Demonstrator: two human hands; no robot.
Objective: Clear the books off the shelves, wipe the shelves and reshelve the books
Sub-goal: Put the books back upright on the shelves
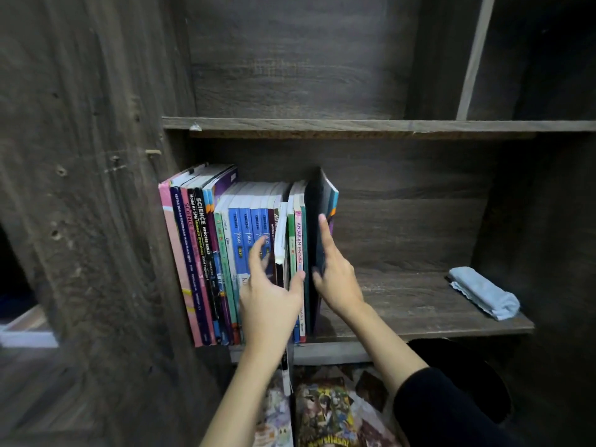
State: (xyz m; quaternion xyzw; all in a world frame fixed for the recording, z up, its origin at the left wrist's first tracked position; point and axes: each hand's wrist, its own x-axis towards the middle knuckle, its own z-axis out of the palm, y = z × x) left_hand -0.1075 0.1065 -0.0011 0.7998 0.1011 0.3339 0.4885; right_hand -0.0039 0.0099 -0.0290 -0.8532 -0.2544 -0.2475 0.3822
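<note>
Head view: thin dark upright book (314, 211), long axis vertical, is pinched by the right hand (335, 282) at the right end of the row of colourful paperback books (206, 253). Left hand (271, 298) is held open, fingers spread, before the row's middle.

Dim light on a dark wood-grain side panel (80, 188) and matching back panel (290, 59).

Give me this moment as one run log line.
books: upright row, left on shelf | left hand: open at spines | right hand: holds dark book at row's end | cloth: folded, far right
</note>
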